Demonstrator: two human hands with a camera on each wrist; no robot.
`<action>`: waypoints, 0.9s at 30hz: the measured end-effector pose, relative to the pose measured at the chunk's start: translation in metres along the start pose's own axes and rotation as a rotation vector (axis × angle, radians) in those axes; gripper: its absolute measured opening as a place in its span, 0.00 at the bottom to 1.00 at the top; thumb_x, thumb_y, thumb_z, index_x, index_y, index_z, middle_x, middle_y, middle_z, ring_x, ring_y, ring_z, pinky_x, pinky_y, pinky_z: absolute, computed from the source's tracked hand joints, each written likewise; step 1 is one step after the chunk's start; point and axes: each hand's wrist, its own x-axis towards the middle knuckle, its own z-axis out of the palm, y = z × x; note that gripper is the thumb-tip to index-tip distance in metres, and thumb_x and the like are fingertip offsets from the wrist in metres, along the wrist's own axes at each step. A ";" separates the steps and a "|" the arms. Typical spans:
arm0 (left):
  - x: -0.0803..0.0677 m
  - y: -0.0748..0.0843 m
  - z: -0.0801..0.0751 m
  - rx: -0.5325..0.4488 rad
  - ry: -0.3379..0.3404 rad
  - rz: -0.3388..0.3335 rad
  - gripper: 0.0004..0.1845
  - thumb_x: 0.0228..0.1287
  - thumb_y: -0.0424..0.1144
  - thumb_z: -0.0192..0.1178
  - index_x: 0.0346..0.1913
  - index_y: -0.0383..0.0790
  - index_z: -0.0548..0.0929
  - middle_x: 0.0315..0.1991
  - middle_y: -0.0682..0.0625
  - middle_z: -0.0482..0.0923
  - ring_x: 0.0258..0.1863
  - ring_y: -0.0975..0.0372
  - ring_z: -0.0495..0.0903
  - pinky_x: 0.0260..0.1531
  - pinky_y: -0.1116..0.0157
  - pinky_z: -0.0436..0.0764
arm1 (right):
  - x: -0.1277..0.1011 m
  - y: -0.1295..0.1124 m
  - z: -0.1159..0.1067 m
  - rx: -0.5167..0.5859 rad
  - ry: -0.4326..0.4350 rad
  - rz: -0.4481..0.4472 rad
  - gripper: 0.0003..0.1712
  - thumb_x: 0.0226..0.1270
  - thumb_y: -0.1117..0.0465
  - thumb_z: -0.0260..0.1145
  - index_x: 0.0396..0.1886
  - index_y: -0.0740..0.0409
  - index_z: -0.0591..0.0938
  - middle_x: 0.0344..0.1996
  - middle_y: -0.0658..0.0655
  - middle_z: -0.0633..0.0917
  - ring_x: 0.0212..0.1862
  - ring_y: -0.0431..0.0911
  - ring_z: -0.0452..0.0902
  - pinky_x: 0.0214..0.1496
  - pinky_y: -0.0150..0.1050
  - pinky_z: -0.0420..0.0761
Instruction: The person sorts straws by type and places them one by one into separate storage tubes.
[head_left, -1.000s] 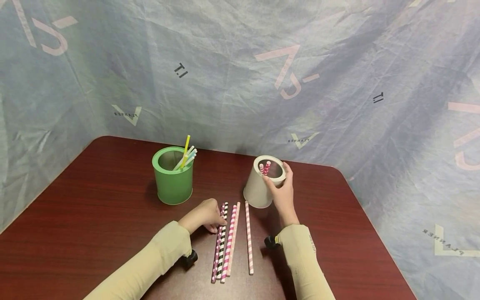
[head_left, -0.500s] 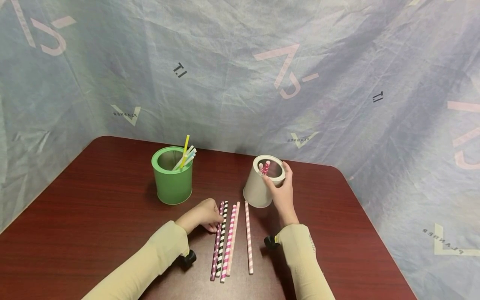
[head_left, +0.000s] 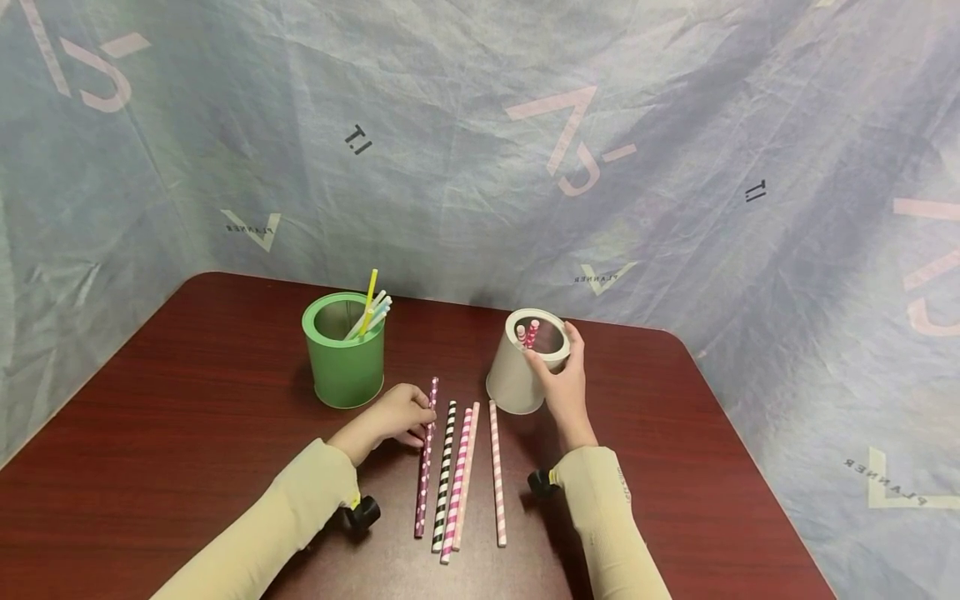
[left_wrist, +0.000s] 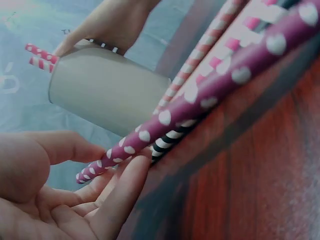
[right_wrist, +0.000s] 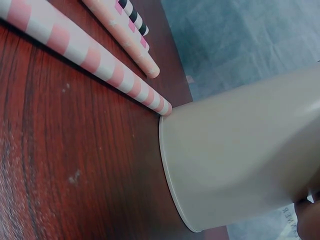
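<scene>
Dark red wooden table [head_left: 187,417], blue printed sheet behind. My left hand [head_left: 397,414] pinches purple dotted straw [head_left: 425,454] near its far end, thumb and fingers curled round it, straw angled off table. Just right of that grip: black-striped straw [head_left: 444,475], pink straws. My right hand [head_left: 562,379] wraps beige cup [head_left: 517,375] at rim, cup tilted, two red-striped straws inside. Green tin [head_left: 343,350] beyond left grip.

The table [head_left: 187,400] has lots of bare room along its left edge and near its front right corner. The green cup [head_left: 344,350] and the white cup [head_left: 517,375] stand near the back edge, well apart. Straws [head_left: 465,475] block the middle by the front edge.
</scene>
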 end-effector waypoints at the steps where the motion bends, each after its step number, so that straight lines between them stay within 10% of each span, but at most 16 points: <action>1: -0.001 0.000 -0.001 -0.011 0.001 0.008 0.08 0.61 0.26 0.54 0.41 0.25 0.70 0.29 0.44 0.79 0.21 0.63 0.79 0.23 0.66 0.84 | 0.000 0.000 0.000 0.000 -0.002 0.002 0.46 0.59 0.57 0.72 0.74 0.52 0.57 0.68 0.58 0.66 0.64 0.53 0.67 0.63 0.42 0.66; 27: -0.013 0.014 -0.016 -0.129 0.071 0.154 0.13 0.66 0.27 0.59 0.49 0.23 0.71 0.39 0.37 0.83 0.34 0.61 0.86 0.36 0.63 0.86 | -0.014 -0.036 -0.001 -0.013 -0.029 0.038 0.46 0.61 0.62 0.68 0.74 0.61 0.55 0.70 0.65 0.65 0.62 0.52 0.67 0.61 0.40 0.66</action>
